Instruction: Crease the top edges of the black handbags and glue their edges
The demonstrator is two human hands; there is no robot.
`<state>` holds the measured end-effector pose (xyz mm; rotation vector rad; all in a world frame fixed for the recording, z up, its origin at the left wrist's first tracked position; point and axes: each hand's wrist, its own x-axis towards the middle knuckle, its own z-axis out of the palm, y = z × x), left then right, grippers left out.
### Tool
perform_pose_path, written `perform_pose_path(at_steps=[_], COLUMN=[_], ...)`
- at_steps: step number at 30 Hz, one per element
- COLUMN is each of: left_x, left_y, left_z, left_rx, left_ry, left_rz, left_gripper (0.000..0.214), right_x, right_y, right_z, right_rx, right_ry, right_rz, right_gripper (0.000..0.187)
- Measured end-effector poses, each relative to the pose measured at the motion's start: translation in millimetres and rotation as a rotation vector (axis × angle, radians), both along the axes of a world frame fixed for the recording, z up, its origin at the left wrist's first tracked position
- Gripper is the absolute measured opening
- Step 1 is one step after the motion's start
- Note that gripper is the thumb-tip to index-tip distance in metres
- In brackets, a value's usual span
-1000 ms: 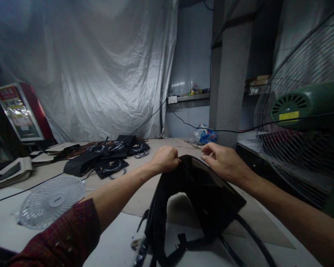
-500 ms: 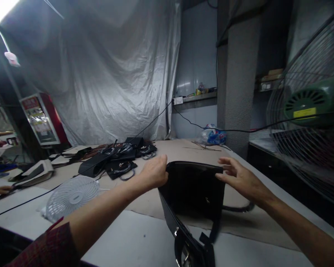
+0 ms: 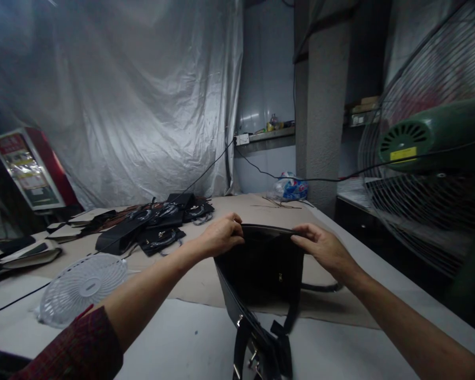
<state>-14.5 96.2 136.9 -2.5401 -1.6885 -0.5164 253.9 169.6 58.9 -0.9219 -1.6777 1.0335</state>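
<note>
A black handbag stands upright on the table in front of me, its mouth open at the top. My left hand grips the left end of the bag's top rim with curled fingers. Gripping the right end of that rim is my right hand, so the opening is held between both hands. The bag's black straps and metal buckles hang toward me over the table. One strap trails off to the right behind my right wrist.
A small white fan lies on the table at the left. Several black bags and parts are heaped at the back left. A large green standing fan fills the right. A pillar, a shelf and a cable stand behind.
My right hand, open beside the bag half a second ago, has closed on the right end of its rim. The bag, earlier tilted and folded, now stands upright.
</note>
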Motion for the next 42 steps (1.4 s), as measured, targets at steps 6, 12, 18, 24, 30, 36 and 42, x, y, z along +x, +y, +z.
perform_pose_path(at_steps=[6, 12, 18, 24, 30, 36, 42], left_x=[-3.2, -0.1, 2.8, 4.4, 6.0, 5.7, 2.5], left_y=[4.7, 6.7, 4.3, 4.1, 1.9, 1.9, 2.3], left_z=[-5.1, -4.0, -0.7, -0.4, 0.2, 0.6, -2.4], left_rx=[0.058, 0.036, 0.073, 0.088, 0.098, 0.09, 0.09], left_ry=[-0.159, -0.194, -0.117, -0.077, -0.081, -0.065, -0.075], left_rz=[0.095, 0.306, 0.398, 0.439, 0.444, 0.454, 0.474], left_gripper=[0.01, 0.009, 0.012, 0.011, 0.012, 0.013, 0.014], right_x=[-5.5, -11.9, -13.7, -16.3, -22.4, -30.0, -36.2], right_y=[2.9, -1.0, -4.0, 0.2, 2.4, 3.1, 11.1], right_z=[-1.8, 4.0, 11.3, 15.1, 10.5, 17.2, 33.0], right_rx=[-0.035, -0.014, 0.026, 0.065, 0.097, 0.164, 0.191], right_ry=[0.071, 0.004, -0.052, -0.132, -0.171, -0.255, -0.346], right_rz=[-0.009, -0.019, -0.007, 0.015, -0.038, -0.126, 0.033], right_gripper=[0.041, 0.038, 0.034, 0.031, 0.027, 0.012, 0.021])
